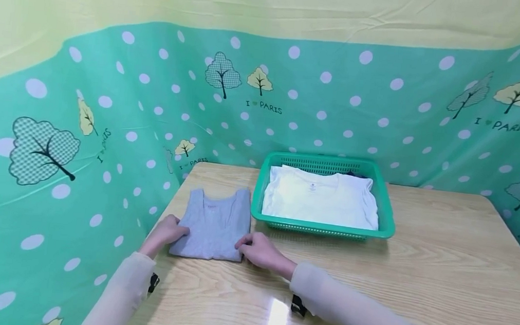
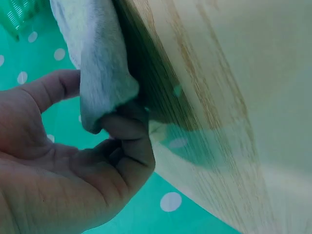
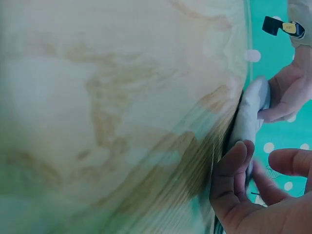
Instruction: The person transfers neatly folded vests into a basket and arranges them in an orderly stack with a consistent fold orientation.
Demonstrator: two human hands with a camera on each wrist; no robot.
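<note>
A folded grey top (image 1: 212, 225) with a scooped neckline lies flat on the left part of the table. My left hand (image 1: 171, 232) grips its lower left side. In the left wrist view the thumb of that left hand (image 2: 73, 165) lies over the cloth and curled fingers tuck under its edge. At the lower right corner of the top, my right hand (image 1: 261, 250) holds the edge. The right wrist view shows curled fingers of the right hand (image 3: 243, 200) against the cloth edge, the thumb standing a little apart; part of the contact is hidden.
A green plastic basket (image 1: 383, 214) stands at the back of the table, just right of the grey top. In it lies a folded white shirt (image 1: 319, 198), with something dark behind. A wooden table (image 1: 441, 271) extends right. A green polka-dot curtain (image 1: 288, 103) hangs behind and left.
</note>
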